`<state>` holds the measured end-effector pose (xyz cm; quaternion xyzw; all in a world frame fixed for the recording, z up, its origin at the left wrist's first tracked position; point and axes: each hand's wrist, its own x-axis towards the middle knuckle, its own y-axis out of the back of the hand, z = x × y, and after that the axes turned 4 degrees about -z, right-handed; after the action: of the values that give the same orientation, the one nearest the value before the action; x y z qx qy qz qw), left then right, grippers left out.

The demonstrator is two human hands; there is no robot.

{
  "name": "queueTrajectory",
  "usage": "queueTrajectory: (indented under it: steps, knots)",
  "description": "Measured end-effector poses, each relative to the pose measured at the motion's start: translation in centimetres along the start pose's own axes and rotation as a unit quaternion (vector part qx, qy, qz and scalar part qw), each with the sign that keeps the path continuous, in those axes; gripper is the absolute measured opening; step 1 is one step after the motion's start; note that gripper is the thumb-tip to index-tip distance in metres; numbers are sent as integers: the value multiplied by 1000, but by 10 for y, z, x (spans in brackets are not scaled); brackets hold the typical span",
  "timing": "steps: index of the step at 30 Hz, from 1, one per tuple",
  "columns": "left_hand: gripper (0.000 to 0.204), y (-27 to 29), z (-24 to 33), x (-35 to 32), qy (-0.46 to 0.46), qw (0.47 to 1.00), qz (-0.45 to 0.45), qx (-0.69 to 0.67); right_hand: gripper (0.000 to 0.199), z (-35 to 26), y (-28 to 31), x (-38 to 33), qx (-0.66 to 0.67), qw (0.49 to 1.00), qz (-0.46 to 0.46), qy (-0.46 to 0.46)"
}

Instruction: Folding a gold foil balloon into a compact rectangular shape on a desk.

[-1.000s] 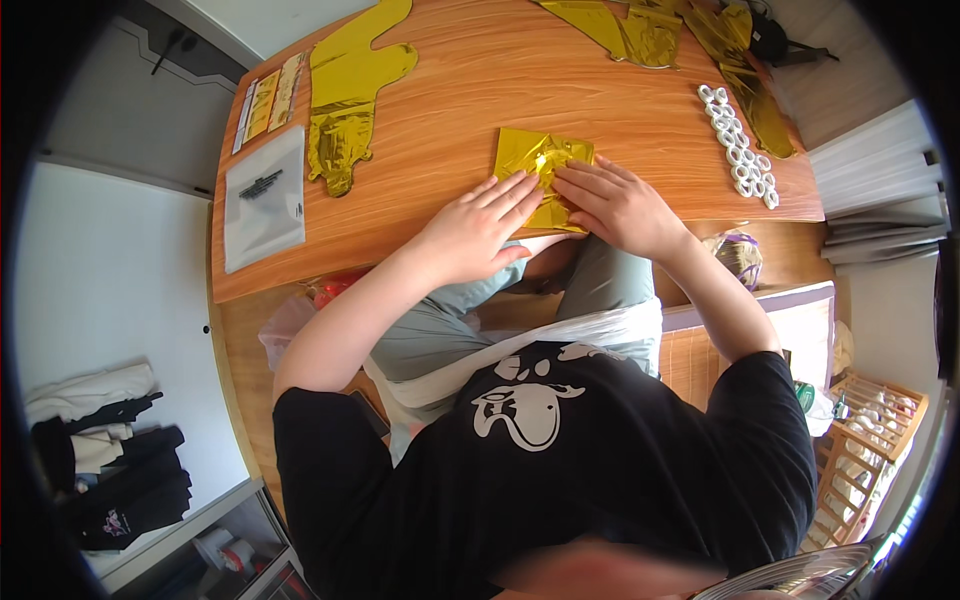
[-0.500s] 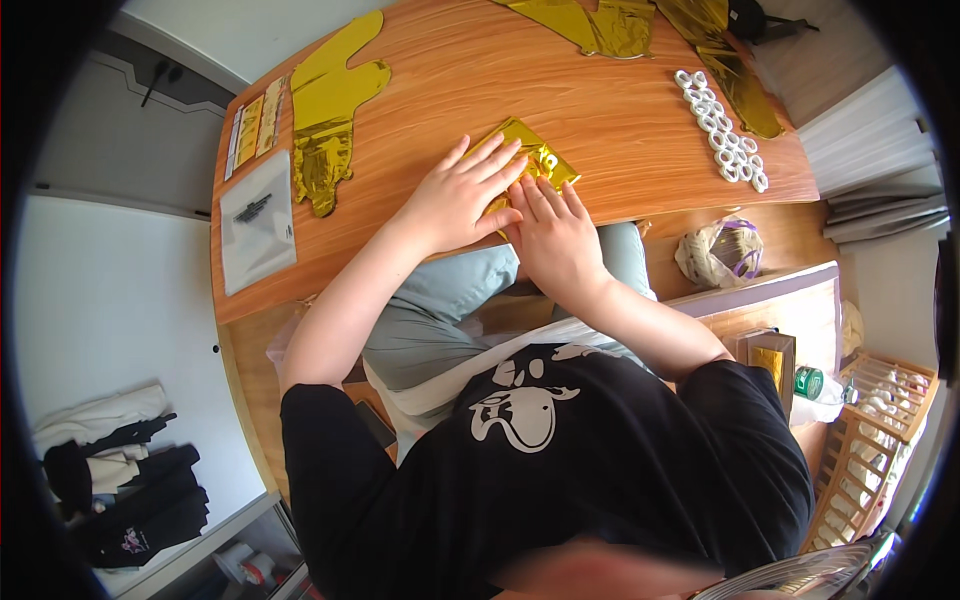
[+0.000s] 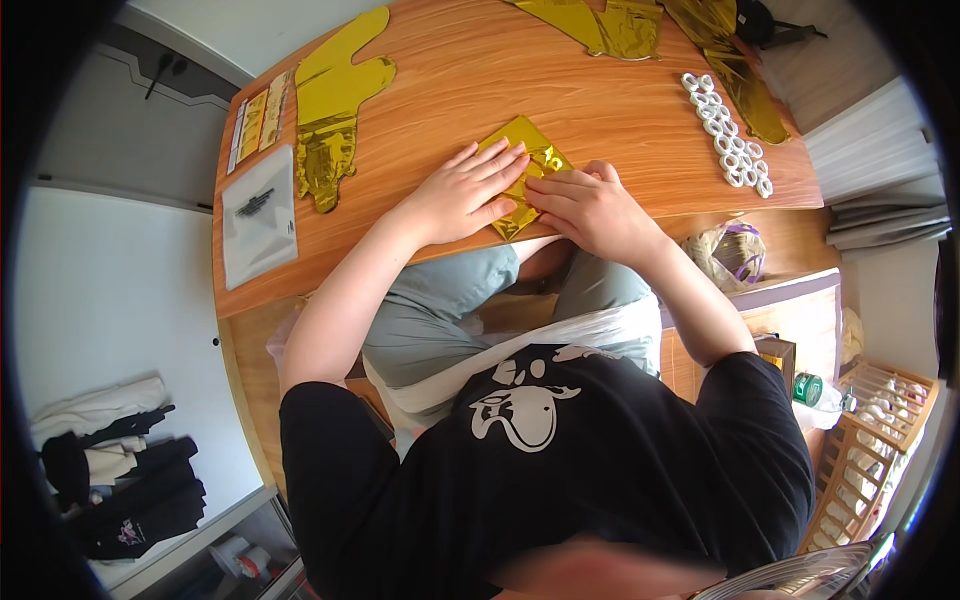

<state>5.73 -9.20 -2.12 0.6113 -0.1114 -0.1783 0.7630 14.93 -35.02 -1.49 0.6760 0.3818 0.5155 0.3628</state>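
Observation:
A folded piece of shiny gold foil [image 3: 521, 130] lies on the wooden table [image 3: 430, 110] near its front edge, one corner pointing at me. My left hand [image 3: 462, 196] rests flat on the foil's left part, fingers spread and stretched out. On its right side, my right hand [image 3: 592, 210] is closed, the fingers bent and pointing left over the foil's edge. Its fingertips press on the foil; whether the thumb is under it is hard to make out.
Flat gold foil shapes lie at the left [image 3: 335, 100], at the back [image 3: 630, 28] and at the far right [image 3: 755, 105]. Several white rings [image 3: 722, 130] sit in rows on the right. A clear plastic sleeve [image 3: 258, 220] and a printed card [image 3: 258, 122] lie left.
My right hand has shifted right and turned, its fingers going from stretched forward to bent and pointing left. More of the foil shows between my hands. My left hand has barely moved.

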Motion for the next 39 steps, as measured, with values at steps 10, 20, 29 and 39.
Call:
queueTrajectory:
  steps: [10, 20, 29, 39]
  knots:
    - [57, 2, 1, 3, 27, 998, -16, -56, 24, 10, -2, 14, 73, 996, -25, -36]
    - [53, 0, 3, 7, 45, 992, 41, -109, 20, 13, -9, 21, 44, 998, 40, -9]
    - [50, -1, 3, 10, 64, 988, 63, -124, 19, 12, -4, 25, 17, 995, 98, 18]
    - [53, -4, 2, 11, 70, 982, 87, -151, 16, 14, 0, 34, 55, 994, 89, 5]
